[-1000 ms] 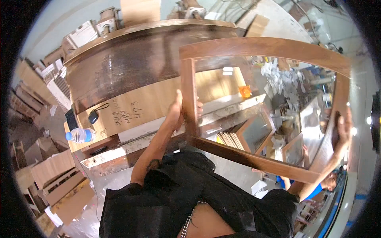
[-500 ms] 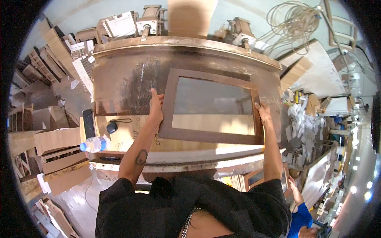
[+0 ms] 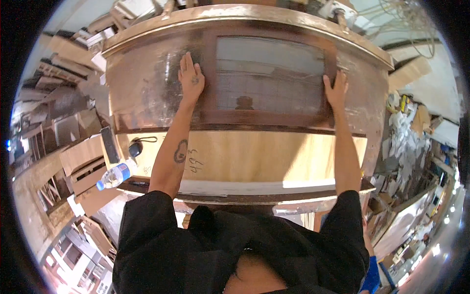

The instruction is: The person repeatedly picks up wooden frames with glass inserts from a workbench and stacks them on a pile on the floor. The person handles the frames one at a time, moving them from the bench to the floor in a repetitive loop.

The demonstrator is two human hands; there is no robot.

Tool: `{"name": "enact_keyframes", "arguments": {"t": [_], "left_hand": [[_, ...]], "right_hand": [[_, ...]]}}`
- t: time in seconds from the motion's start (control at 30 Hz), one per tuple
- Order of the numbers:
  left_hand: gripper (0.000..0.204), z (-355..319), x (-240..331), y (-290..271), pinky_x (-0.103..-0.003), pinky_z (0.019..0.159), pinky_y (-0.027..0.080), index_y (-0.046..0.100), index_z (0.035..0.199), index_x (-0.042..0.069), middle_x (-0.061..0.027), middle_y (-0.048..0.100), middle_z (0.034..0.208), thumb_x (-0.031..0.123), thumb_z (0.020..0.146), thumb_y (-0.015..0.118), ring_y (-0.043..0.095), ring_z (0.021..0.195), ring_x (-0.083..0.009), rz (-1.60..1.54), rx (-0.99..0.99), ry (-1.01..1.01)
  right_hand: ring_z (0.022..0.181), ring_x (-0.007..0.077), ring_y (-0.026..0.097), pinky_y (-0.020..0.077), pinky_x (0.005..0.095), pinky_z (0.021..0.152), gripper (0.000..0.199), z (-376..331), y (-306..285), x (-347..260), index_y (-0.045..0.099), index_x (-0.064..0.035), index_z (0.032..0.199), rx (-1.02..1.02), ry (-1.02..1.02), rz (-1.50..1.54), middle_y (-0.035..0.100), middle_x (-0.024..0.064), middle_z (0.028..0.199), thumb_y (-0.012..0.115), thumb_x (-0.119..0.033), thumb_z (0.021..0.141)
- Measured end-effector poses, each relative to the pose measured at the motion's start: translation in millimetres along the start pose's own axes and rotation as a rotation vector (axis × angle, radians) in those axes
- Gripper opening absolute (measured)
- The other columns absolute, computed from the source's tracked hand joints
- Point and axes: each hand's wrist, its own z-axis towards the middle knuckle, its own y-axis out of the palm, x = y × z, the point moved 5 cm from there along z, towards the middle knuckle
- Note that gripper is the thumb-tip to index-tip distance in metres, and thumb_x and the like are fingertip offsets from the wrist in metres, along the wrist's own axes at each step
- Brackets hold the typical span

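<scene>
A dark brown rectangular wooden frame (image 3: 209, 63) lies flat on the worn brown worktop (image 3: 139, 81). A greyish, reflective area (image 3: 269, 68) fills its opening; I cannot tell if it is glass. My left hand (image 3: 192, 81) is laid along the frame's left edge, fingers stretched out and pointing away from me. At the opposite edge, my right hand (image 3: 338, 90) rests with its thumb spread toward the frame and its fingers extended. Neither hand is wrapped round the frame. Nearer to me, a pale plywood board (image 3: 254, 157) with handwritten marks runs along the worktop's front.
To the left sit a water bottle (image 3: 116, 175), a small black case with a strap (image 3: 135, 149) and a dark oblong block (image 3: 109, 144). A raised metal ledge (image 3: 245, 11) bounds the far side. Crumpled white scraps (image 3: 404, 132) are heaped at the right.
The frame, tilted and held between my hands before, now lies flat farther away, against the ledge side. Both hands have moved forward with it, and the right one has loosened its grip.
</scene>
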Motion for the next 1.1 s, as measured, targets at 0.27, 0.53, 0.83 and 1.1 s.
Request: {"name": "enact_keyframes", "arguments": {"t": [0.27, 0.53, 0.83, 1.1], "left_hand": [[0.072, -37, 37, 14, -0.056, 0.112, 0.010, 0.027, 0.142, -0.007, -0.0227, 0.021, 0.151, 0.050, 0.098, 0.030, 0.016, 0.142, -0.0358, 0.323, -0.224, -0.031], [0.073, -41, 30, 15, -0.054, 0.113, 0.006, 0.027, 0.142, -0.008, -0.0208, 0.020, 0.153, 0.051, 0.098, 0.026, 0.013, 0.143, -0.0337, 0.375, -0.227, -0.002], [0.073, -35, 31, 16, -0.052, 0.115, 0.005, 0.023, 0.144, -0.006, -0.0193, 0.016, 0.154, 0.051, 0.098, 0.026, 0.011, 0.144, -0.0318, 0.390, -0.286, -0.106], [0.073, -34, 40, 14, -0.052, 0.114, 0.005, 0.024, 0.144, -0.007, -0.0199, 0.017, 0.154, 0.051, 0.098, 0.025, 0.011, 0.144, -0.0317, 0.425, -0.280, -0.088]], "right_hand": [[0.138, 0.0427, 0.023, 0.0161, 0.0534, 0.112, 0.075, -24, 7, 8, 0.039, 0.0101, 0.133, 0.104, -0.090, 0.122, 0.028, 0.0296, 0.146, 0.052, -0.050, 0.090], [0.138, 0.0380, 0.027, 0.0201, 0.0516, 0.111, 0.072, -29, -1, -10, 0.039, 0.0061, 0.135, 0.121, -0.039, -0.040, 0.031, 0.0250, 0.146, 0.050, -0.050, 0.091], [0.136, 0.0364, 0.030, 0.0222, 0.0500, 0.111, 0.071, -32, -2, -11, 0.036, 0.0036, 0.138, 0.121, 0.000, -0.103, 0.034, 0.0214, 0.146, 0.044, -0.051, 0.093], [0.135, 0.0369, 0.033, 0.0265, 0.0500, 0.109, 0.070, -32, -11, -17, 0.038, 0.0033, 0.137, 0.112, 0.031, -0.153, 0.036, 0.0212, 0.145, 0.046, -0.050, 0.092]]}}
